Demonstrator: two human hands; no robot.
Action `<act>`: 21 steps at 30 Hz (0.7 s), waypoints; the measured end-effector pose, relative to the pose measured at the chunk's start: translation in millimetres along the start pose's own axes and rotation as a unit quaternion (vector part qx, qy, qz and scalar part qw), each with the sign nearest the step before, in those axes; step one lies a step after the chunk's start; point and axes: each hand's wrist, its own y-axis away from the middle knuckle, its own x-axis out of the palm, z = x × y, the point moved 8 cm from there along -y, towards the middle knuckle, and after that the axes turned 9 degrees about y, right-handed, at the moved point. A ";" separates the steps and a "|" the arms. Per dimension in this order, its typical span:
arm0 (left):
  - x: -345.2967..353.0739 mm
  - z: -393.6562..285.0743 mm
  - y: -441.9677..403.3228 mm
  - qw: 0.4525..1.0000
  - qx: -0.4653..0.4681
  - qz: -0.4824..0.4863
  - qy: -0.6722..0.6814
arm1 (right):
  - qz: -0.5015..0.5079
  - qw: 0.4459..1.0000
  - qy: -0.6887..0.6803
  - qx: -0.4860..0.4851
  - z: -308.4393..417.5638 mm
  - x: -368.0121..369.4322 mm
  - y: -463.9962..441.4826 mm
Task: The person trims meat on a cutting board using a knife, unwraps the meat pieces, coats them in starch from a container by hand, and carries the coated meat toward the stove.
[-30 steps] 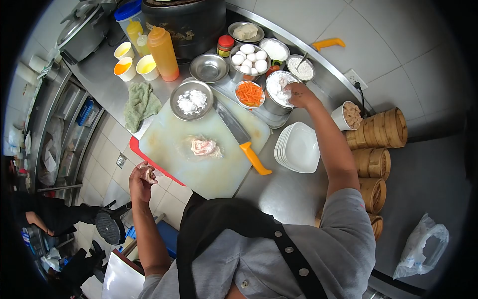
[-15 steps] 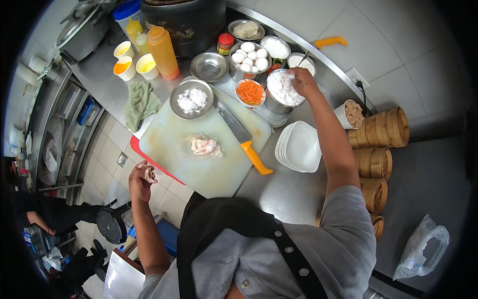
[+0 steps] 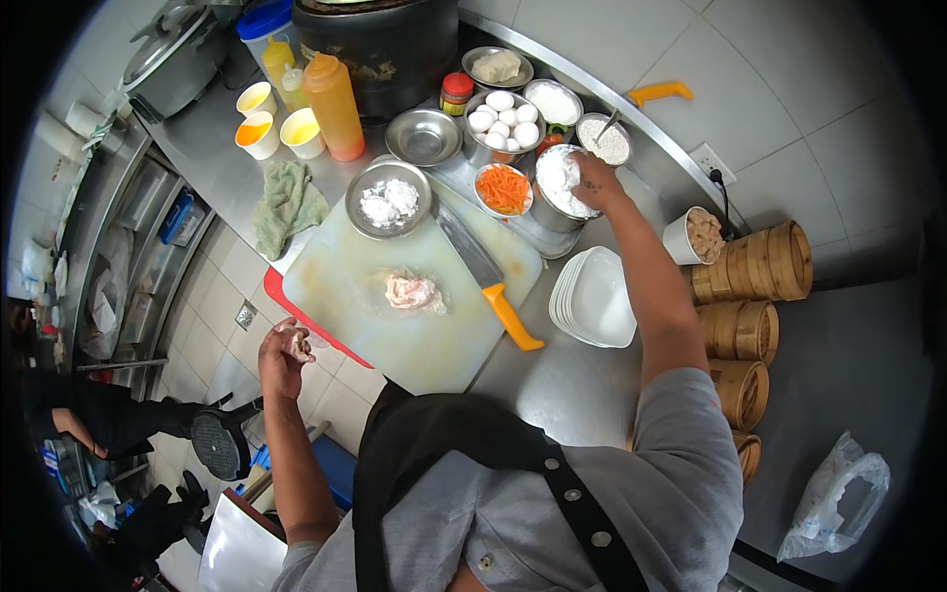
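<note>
My left hand (image 3: 282, 361) is curled round a small pale piece of food (image 3: 299, 344), left of the cutting board (image 3: 335, 286). My right hand (image 3: 596, 184) reaches into the metal container of white powder (image 3: 560, 178); its fingertips are partly hidden, and what they hold cannot be made out. On the board lies a pinkish, raw-looking lump (image 3: 412, 292) on clear film. A knife with an orange handle (image 3: 511, 316) rests to its right. At the board's top edge, a metal plate (image 3: 363, 219) holds white floury pieces (image 3: 388, 203).
Eggs (image 3: 501, 120), shredded carrot (image 3: 503, 189) and bowls stand at the back. White dishes (image 3: 595, 296) are stacked right of the board, with bamboo steamers (image 3: 755, 261) beyond. A green cloth (image 3: 288, 207) and squeeze bottle (image 3: 333, 104) are left. Another person (image 3: 99, 409) is at far left.
My right hand has moved slightly within the rim area of the powder container, away and then back over the powder. The whole view has shifted a little. My left hand keeps its grip.
</note>
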 end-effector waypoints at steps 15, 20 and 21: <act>2.5 4.0 -0.6 1.000 0.005 0.010 -0.001 | 0.113 0.993 -0.020 -0.010 23.1 -10.6 -5.6; 9.0 1.9 -0.1 1.000 0.002 0.009 -0.018 | 0.043 0.998 -0.010 -0.042 11.3 17.0 -1.3; 10.5 0.0 1.4 1.000 0.003 0.006 -0.020 | 0.045 0.998 -0.031 -0.037 7.0 18.6 -3.1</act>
